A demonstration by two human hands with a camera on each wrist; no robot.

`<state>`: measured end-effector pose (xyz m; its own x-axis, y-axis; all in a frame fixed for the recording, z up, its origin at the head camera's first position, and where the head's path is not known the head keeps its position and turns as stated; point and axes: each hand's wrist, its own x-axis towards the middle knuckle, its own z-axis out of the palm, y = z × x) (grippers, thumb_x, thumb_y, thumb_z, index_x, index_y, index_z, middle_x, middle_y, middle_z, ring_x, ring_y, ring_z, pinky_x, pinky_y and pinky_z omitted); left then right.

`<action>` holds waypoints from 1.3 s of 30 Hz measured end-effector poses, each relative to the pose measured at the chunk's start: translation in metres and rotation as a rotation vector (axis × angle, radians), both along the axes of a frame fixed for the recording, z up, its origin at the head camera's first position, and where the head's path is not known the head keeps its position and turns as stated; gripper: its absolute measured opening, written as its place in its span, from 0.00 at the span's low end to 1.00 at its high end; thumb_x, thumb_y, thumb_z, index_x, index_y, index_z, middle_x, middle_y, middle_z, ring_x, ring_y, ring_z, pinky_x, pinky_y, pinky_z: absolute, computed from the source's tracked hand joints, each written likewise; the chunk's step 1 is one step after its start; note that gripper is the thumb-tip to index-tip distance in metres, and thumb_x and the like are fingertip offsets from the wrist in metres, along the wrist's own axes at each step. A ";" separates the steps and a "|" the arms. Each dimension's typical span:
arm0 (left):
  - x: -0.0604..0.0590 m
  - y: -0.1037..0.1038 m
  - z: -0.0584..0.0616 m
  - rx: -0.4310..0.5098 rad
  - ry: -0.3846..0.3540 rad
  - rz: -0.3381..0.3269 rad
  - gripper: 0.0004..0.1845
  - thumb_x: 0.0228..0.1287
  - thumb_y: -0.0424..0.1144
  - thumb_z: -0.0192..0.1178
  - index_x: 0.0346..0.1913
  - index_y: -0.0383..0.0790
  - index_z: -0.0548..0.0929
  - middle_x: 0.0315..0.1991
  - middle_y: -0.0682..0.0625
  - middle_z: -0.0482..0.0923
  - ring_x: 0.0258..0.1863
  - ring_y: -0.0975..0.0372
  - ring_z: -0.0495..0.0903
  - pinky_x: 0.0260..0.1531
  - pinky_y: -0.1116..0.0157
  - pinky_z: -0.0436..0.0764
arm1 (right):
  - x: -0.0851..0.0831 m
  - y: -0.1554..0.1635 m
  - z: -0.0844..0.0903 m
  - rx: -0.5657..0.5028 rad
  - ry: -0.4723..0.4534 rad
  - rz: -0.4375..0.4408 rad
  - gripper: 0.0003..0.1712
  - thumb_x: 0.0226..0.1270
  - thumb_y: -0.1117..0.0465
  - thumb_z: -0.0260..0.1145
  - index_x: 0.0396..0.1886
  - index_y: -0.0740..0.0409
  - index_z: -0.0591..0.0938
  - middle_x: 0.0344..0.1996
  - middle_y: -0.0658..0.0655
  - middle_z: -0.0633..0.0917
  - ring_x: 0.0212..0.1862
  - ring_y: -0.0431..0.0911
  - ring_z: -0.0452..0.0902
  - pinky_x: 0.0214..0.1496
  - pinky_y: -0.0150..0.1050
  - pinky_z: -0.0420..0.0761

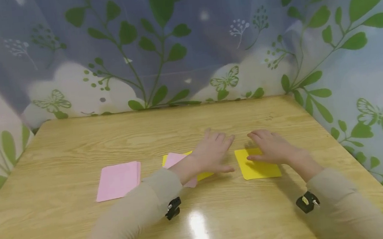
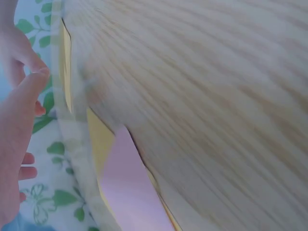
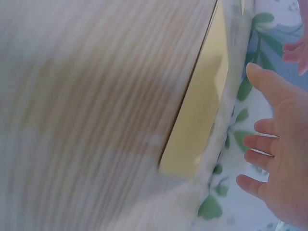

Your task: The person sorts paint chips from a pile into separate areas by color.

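Observation:
Both hands hover above the table with fingers spread, holding nothing. In the head view my left hand [image 1: 212, 153] reaches over the middle pile, where a pink card [image 1: 174, 159] lies askew on yellow cards [image 1: 204, 176]. My right hand [image 1: 271, 147] is over the right part of a stack of yellow cards [image 1: 258, 169] and hides its upper right corner. A stack of pink cards [image 1: 118, 181] lies at the left, beside my left forearm. The right wrist view shows the yellow stack [image 3: 197, 106] below the fingers of my right hand [image 3: 284, 139].
The wooden table [image 1: 137, 133] meets a curtain [image 1: 186, 69] with leaves and butterflies along its back and sides. Black devices are strapped at the left wrist [image 1: 173, 208] and right wrist [image 1: 307, 202]. A bright reflection lies near the table's front.

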<state>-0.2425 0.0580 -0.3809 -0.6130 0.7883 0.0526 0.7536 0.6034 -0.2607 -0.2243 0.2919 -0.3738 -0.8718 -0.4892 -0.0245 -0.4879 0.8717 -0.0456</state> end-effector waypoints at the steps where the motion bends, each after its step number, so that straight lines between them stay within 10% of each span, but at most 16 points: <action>1: 0.001 -0.007 0.000 0.001 0.012 -0.007 0.53 0.51 0.76 0.45 0.72 0.43 0.52 0.62 0.44 0.64 0.62 0.51 0.62 0.63 0.47 0.52 | 0.000 -0.005 0.000 -0.001 0.000 0.003 0.44 0.59 0.44 0.63 0.63 0.71 0.64 0.60 0.71 0.67 0.62 0.66 0.59 0.58 0.65 0.61; 19: 0.003 -0.139 -0.007 0.120 -0.102 0.059 0.53 0.48 0.72 0.55 0.70 0.40 0.57 0.62 0.40 0.62 0.62 0.48 0.60 0.62 0.45 0.51 | 0.005 -0.099 0.003 0.003 0.077 0.181 0.46 0.55 0.38 0.64 0.64 0.64 0.64 0.61 0.65 0.65 0.62 0.60 0.60 0.57 0.59 0.65; 39: 0.002 -0.163 -0.019 0.095 -0.341 0.026 0.52 0.50 0.72 0.52 0.70 0.39 0.56 0.67 0.41 0.58 0.67 0.50 0.56 0.64 0.46 0.48 | 0.011 -0.178 -0.015 0.134 -0.045 0.273 0.50 0.54 0.28 0.56 0.66 0.58 0.61 0.64 0.62 0.63 0.62 0.57 0.62 0.59 0.55 0.65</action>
<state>-0.2407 -0.1053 -0.4001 -0.6278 0.7736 -0.0866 0.7716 0.6331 0.0616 -0.2129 0.1141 -0.3891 -0.7050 -0.6952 -0.1403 -0.7052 0.7081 0.0345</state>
